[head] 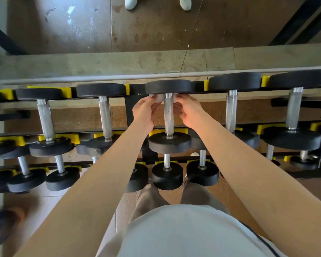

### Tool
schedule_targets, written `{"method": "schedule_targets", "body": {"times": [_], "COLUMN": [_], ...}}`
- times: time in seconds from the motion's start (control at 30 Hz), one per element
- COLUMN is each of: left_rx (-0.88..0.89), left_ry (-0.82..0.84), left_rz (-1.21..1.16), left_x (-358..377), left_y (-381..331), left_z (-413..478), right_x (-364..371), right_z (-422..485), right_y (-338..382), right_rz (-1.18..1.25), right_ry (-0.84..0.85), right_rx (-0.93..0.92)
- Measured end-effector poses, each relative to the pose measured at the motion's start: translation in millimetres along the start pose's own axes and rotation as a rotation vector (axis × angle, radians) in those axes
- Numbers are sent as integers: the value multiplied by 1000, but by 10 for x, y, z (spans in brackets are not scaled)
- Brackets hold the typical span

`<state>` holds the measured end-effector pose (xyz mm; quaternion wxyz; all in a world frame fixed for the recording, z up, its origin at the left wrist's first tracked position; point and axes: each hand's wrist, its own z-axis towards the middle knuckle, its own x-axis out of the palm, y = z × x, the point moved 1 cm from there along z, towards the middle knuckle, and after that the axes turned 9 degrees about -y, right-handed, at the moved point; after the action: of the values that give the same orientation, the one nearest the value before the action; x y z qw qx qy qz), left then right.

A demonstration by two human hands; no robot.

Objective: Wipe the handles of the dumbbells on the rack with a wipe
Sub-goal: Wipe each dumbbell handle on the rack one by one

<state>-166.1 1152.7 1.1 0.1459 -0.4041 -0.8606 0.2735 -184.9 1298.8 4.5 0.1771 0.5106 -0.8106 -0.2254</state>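
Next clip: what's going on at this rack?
A person leans over a dumbbell rack, with both hands at the far end of one top-row dumbbell. The left hand pinches a white wipe beside the handle, just under the far weight head. The right hand seems to hold the wipe's other end on the opposite side. The handle below the hands is bare.

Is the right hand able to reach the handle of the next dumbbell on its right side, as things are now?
Probably yes. Nothing stands between the right hand and the next handle in the same row; but it seems to hold one end of the wipe.
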Motion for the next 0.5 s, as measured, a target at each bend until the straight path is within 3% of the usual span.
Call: {"method": "schedule_targets", "body": {"times": [0.13,0.3,0.5], "left_rx": [124,52,82], "left_ry": [-79,-75,-146], "left_rz": [-5,57,62], "left_x": [34,206,-75], "left_y": [130,178,84], "left_z": [-37,-46,-41], "right_x": [-99,-327,-122], "right_z": [33,-26,3], "right_y": [-24,-40,-194], "right_rz": [14,185,-272], "right_ry": [-44,-64,-88], "right_rx": [-21,-88,-201]}}
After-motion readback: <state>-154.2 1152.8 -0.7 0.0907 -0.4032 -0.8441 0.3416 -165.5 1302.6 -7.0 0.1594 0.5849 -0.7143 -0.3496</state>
